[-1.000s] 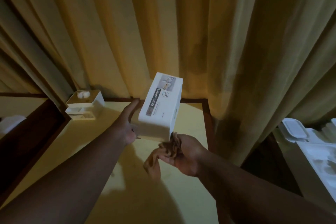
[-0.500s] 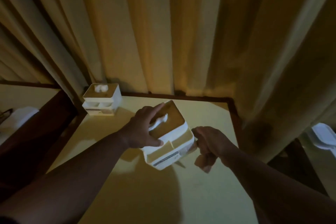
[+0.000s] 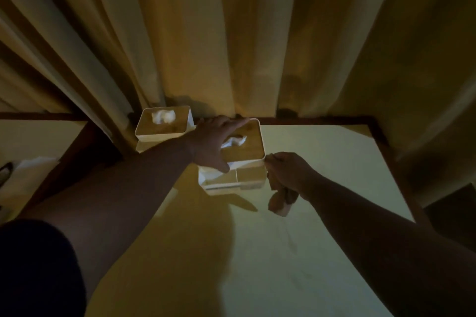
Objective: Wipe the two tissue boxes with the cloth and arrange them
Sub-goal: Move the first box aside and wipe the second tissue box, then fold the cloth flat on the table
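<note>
1. Head view: tissue boxes, two of them, stand along the far edge of the table point(image 3: 322, 162), at its far-left corner; the far tissue box point(image 3: 164, 123) sits in the corner itself, the near tissue box point(image 3: 239, 159) just beside it.
2. The left hand point(image 3: 213, 141) lies spread over the near tissue box's top, thumb on its front.
3. The right hand point(image 3: 286, 172), against that box's right side, grips the cloth point(image 3: 280, 201), which hangs below it.
4. Curtains point(image 3: 231, 33) hang behind.
</note>
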